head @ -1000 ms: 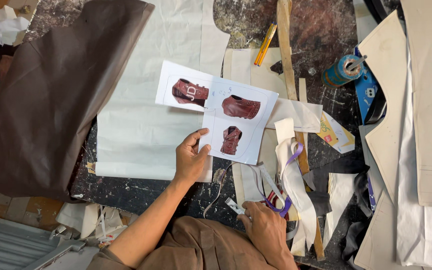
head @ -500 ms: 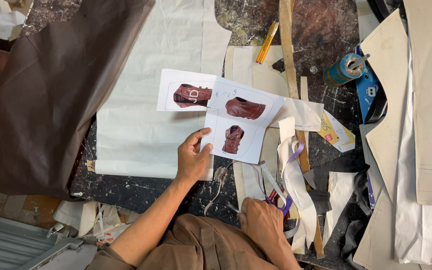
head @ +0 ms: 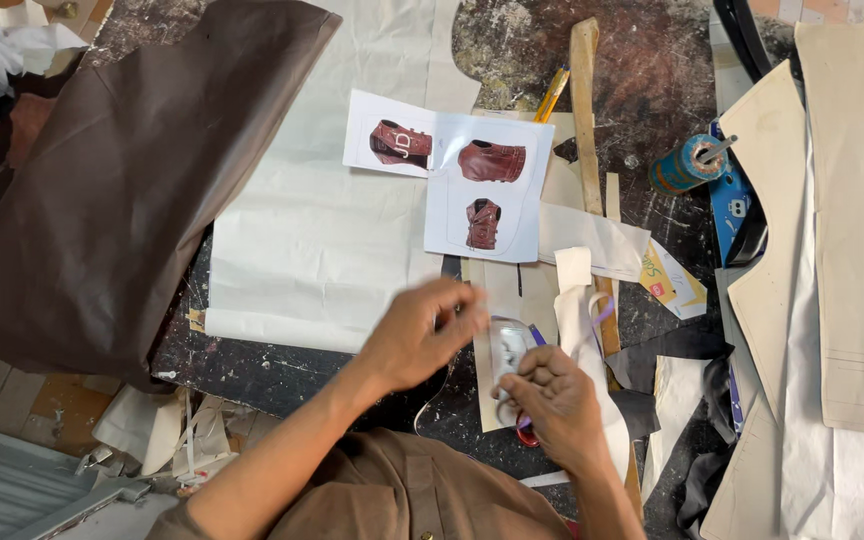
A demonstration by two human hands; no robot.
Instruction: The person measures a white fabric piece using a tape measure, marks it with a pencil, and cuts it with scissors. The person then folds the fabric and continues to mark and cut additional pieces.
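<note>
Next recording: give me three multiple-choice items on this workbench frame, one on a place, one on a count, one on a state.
1. Where does the large dark brown leather piece lie?
A. At the table's left side
B. At its right edge
C. Under the blue thread spool

2. How many vest pictures show on the white printed sheets?
A. One
B. Three
C. Five

3. What is the state of the right hand?
A. Flat and empty on the table
B. Closed around a small clear plastic-looking object
C. Out of view

Answers:
1 A: the leather covers the left part of the table, beside the white paper pattern.
2 B: two vests sit along the top, one below.
3 B: its fingers curl around the clear object, with the left hand blurred close by.
</note>
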